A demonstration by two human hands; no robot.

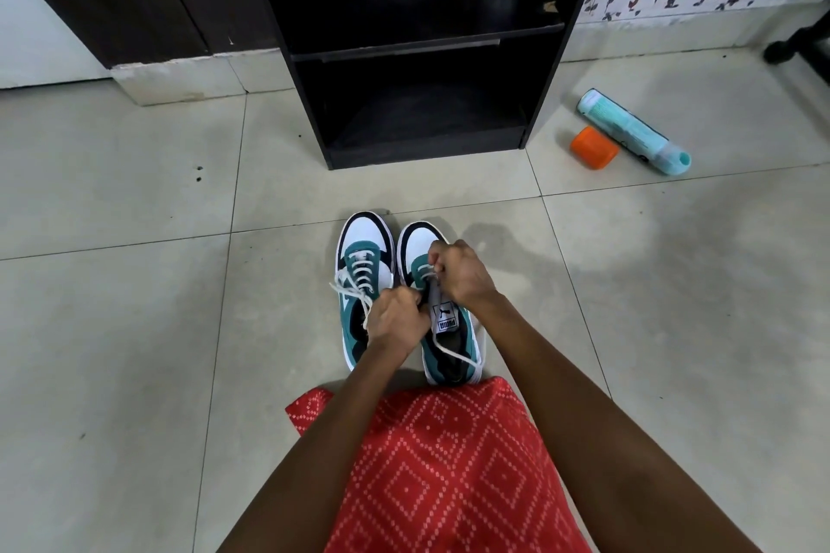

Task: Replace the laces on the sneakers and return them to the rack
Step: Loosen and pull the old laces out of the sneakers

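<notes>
2 sneakers stand side by side on the floor (134,328) before the rack (404,47). Left sneaker (359,265): laced, ends loose. Left hand (397,319) fingers curled, pinching the lace (453,352) beside the right sneaker (442,314) tongue. Right hand (462,269) fingers pinch the same lace over the front eyelets.

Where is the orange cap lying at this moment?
In the head view the orange cap lies on the tiled floor on the right side, just right of the black rack and close beside the fallen teal spray can.
</notes>
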